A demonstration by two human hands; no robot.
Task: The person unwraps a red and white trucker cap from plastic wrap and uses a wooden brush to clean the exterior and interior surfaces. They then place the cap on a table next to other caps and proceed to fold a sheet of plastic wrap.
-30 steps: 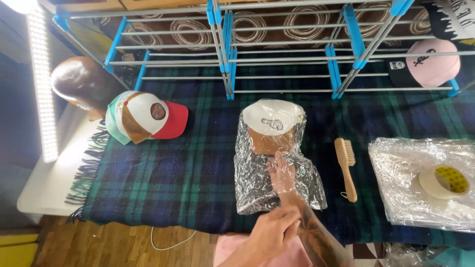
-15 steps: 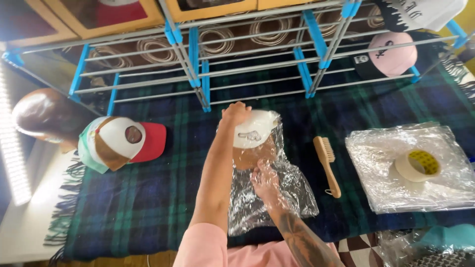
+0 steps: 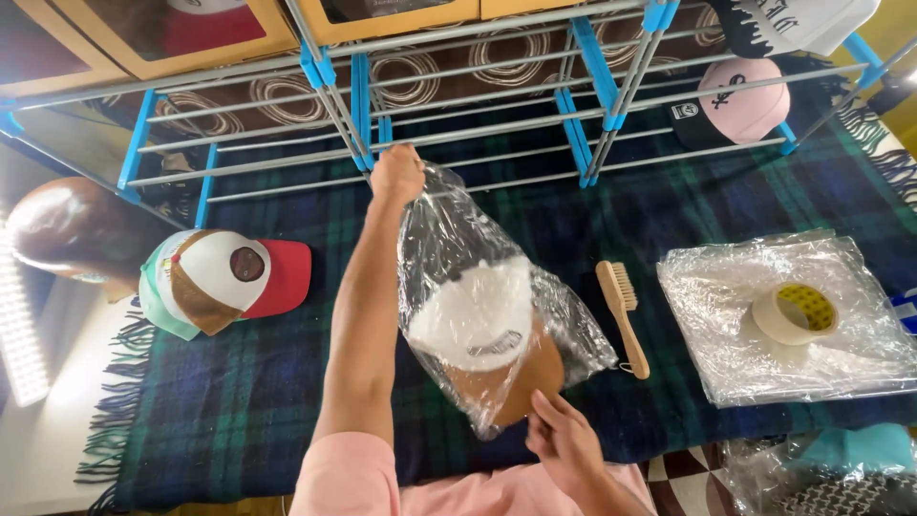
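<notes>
My left hand (image 3: 396,174) is raised over the plaid cloth and grips the top of a clear plastic bag (image 3: 449,239). Inside the bag hangs a white and tan cap (image 3: 482,330). Under the bag's lower end, my right hand (image 3: 565,441) touches the plastic near the cap's brim with its fingers partly spread.
A wooden brush (image 3: 623,315) lies right of the bag. Further right a roll of tape (image 3: 793,313) sits on a stack of clear bags (image 3: 726,354). Stacked caps (image 3: 215,279) lie at left beside a mannequin head (image 3: 53,229). A blue and grey rack (image 3: 363,91) with a pink cap (image 3: 740,100) stands behind.
My left hand has lifted the bag's top end off the cloth, so the bagged cap now hangs. My right hand moved down to the bag's bottom.
</notes>
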